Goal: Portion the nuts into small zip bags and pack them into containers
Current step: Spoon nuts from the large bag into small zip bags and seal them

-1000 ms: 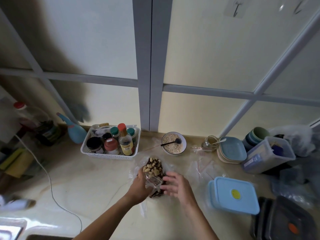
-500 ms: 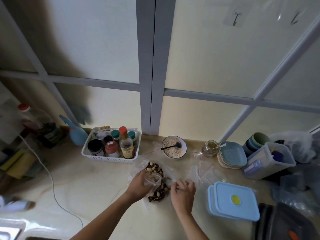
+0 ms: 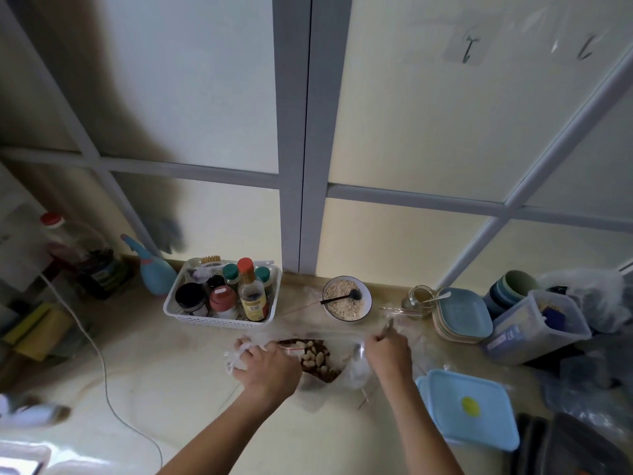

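Observation:
A clear plastic bag [image 3: 356, 373] of mixed nuts [image 3: 317, 356] lies on the counter in front of me. My left hand [image 3: 265, 366] grips the bunched left side of the bag. My right hand [image 3: 387, 351] pinches its right edge, and the plastic is stretched taut between the two hands, with pale and brown nuts showing in the gap. A light blue lidded container [image 3: 469, 407] sits just right of my right forearm. Small clear zip bags [image 3: 400, 313] lie behind my right hand.
A white basket of bottles and jars [image 3: 191, 313] stands behind the bag, with a bowl of oats and black spoon [image 3: 346, 298] to its right. Blue plates [image 3: 462, 313], stacked cups [image 3: 510, 286] and a clear tub [image 3: 534, 327] are at right. Dark containers [image 3: 568, 447] lie bottom right; a white cable [image 3: 99, 351] runs at left.
Both hands moved apart and took the bag's edges, pulling the plastic wide. The small clear piece my left hand held over the nuts is out of sight. The camera tilted slightly.

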Demonstrator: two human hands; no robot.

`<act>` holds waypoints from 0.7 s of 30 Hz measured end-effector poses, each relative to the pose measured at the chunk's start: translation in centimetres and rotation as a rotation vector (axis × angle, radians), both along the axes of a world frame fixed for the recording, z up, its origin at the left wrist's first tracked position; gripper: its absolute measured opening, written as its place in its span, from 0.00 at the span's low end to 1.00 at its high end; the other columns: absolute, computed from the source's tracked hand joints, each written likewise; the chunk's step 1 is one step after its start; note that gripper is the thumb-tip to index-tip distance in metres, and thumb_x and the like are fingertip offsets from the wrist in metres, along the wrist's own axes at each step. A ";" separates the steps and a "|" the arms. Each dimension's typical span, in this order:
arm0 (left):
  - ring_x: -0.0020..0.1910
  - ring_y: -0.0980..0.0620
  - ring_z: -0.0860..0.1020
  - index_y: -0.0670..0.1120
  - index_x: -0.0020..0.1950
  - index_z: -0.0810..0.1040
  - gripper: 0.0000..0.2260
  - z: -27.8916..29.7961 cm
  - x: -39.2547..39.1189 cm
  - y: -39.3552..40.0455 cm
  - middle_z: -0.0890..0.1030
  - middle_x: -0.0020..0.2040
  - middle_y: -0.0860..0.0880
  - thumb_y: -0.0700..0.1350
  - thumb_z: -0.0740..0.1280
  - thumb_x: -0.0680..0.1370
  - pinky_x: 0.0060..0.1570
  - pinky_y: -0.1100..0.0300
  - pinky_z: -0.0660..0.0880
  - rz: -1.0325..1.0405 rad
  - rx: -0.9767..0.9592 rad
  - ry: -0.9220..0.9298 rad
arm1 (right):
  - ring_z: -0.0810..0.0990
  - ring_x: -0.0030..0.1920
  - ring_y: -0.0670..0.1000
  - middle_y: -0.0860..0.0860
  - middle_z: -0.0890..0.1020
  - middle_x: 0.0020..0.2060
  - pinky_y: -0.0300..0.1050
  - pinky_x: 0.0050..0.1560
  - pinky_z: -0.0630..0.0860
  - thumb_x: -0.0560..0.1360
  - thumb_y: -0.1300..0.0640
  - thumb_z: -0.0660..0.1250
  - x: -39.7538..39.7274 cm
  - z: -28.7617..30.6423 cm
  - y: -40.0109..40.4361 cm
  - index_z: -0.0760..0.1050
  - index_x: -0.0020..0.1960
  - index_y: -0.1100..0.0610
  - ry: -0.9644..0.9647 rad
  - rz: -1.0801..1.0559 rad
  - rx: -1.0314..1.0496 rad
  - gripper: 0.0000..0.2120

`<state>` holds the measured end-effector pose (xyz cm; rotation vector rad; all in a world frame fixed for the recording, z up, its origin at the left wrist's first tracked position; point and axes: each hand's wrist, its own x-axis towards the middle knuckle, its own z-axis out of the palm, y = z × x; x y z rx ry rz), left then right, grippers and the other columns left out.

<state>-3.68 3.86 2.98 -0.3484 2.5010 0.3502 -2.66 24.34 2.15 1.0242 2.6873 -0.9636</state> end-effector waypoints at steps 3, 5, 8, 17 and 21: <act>0.76 0.35 0.57 0.45 0.73 0.66 0.21 1.9 0.6 1.0 0.63 0.76 0.37 0.48 0.53 0.81 0.71 0.34 0.59 -0.040 -0.054 -0.009 | 0.82 0.47 0.60 0.59 0.82 0.45 0.50 0.46 0.78 0.79 0.60 0.59 -0.8 1.8 0.3 0.74 0.44 0.60 0.020 0.048 0.064 0.07; 0.77 0.35 0.57 0.46 0.72 0.66 0.20 2.6 0.8 1.2 0.63 0.75 0.37 0.49 0.52 0.81 0.71 0.34 0.59 -0.061 -0.061 0.009 | 0.79 0.46 0.59 0.59 0.81 0.44 0.47 0.44 0.74 0.79 0.59 0.59 -0.7 1.7 0.2 0.73 0.42 0.59 -0.004 0.074 0.088 0.09; 0.78 0.37 0.52 0.46 0.74 0.65 0.23 1.4 0.7 0.7 0.58 0.78 0.37 0.51 0.53 0.80 0.73 0.37 0.57 -0.121 -0.008 -0.016 | 0.81 0.54 0.60 0.59 0.81 0.53 0.48 0.50 0.76 0.82 0.56 0.58 -0.3 0.1 -0.1 0.79 0.53 0.62 -0.091 0.156 0.116 0.13; 0.69 0.42 0.61 0.45 0.68 0.71 0.21 -1.1 4.8 2.3 0.65 0.68 0.43 0.49 0.55 0.78 0.66 0.49 0.61 -0.469 -0.143 0.194 | 0.77 0.57 0.54 0.54 0.79 0.54 0.45 0.51 0.76 0.85 0.49 0.56 0.9 -1.2 -2.3 0.81 0.59 0.57 -0.054 0.285 0.326 0.18; 0.69 0.40 0.66 0.44 0.69 0.70 0.23 -2.5 4.3 3.4 0.71 0.68 0.42 0.51 0.57 0.76 0.69 0.49 0.64 -0.518 0.170 0.057 | 0.83 0.50 0.57 0.57 0.83 0.47 0.47 0.43 0.74 0.85 0.52 0.55 0.7 -1.2 -3.7 0.78 0.56 0.58 0.039 0.336 0.218 0.15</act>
